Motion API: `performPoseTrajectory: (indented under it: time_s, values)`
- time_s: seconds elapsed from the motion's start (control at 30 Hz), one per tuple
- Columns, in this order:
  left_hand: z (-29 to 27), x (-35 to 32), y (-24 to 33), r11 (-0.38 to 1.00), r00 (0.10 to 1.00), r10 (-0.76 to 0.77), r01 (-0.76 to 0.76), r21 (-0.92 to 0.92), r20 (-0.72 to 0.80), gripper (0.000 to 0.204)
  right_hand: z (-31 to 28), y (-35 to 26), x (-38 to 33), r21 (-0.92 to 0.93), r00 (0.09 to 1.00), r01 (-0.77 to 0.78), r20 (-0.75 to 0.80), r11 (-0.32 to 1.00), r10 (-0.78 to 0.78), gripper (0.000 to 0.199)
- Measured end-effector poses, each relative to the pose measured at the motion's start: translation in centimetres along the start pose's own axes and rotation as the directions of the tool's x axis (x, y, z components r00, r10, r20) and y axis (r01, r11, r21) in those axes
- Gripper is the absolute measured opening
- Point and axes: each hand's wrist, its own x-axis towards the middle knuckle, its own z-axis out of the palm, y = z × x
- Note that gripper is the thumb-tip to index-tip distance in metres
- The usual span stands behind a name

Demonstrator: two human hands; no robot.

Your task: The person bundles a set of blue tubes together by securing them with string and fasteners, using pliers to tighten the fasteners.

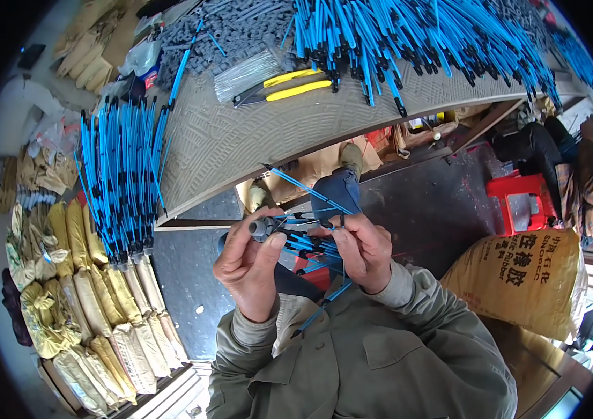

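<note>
Above my lap, my left hand [249, 271] is closed round a round grey plastic fitting [259, 229], with the thumb pressed against its side. Close beside it, my right hand [366, 253] pinches with thumb and forefinger near the black end of a thin blue tube; exactly what lies between the fingertips is hard to make out. Several blue tubes [310, 244] with black ends lie between and below my hands, across my lap. One longer blue tube [307, 187] slants up and left from the right hand towards the table edge.
A patterned table [219, 143] stands ahead, bearing yellow-handled pliers [289, 87], thin clear sticks [246, 75], grey fittings [205, 42] and piled blue tubes [408, 35]. More tubes [120, 181] stand bundled at left, near stacked sacks [97, 307]. Right: a red stool [520, 202], large sack [520, 279] and seated person [586, 174].
</note>
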Motion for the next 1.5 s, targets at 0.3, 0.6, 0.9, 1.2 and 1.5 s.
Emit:
performPoseTrajectory:
  time_s: [0.3, 0.6, 0.9, 1.2, 1.5]
  values:
    - [0.40, 0.03, -0.32, 1.000, 0.999, 0.026, -0.026, 0.000, -0.037, 0.028, -0.55, -0.16, -0.15, -0.033, 0.997, -0.056, 0.052, 0.998, 0.058, 0.010]
    - [0.68, 0.17, -0.07, 0.999, 0.999, 0.032, -0.032, -0.013, -0.042, 0.027, -0.48, 0.02, 0.15, 0.014, 0.999, -0.043, 0.027, 0.999, 0.042, 0.013]
    - [0.44, 0.32, 0.14, 0.998, 0.999, -0.034, 0.033, -0.061, -0.026, 0.032, -0.29, 0.28, 0.05, 0.045, 1.000, -0.024, 0.021, 0.999, 0.023, 0.013]
    - [0.70, 0.34, 0.50, 0.996, 0.998, -0.055, 0.054, -0.065, -0.015, 0.030, -0.62, -0.30, 0.10, -0.004, 0.995, -0.075, 0.066, 0.997, 0.075, 0.011]
    - [0.05, 0.06, 0.35, 0.994, 0.998, -0.051, 0.055, -0.092, 0.045, 0.032, 0.04, 0.07, -0.39, -0.005, 0.997, -0.080, 0.001, 0.997, 0.080, 0.012]
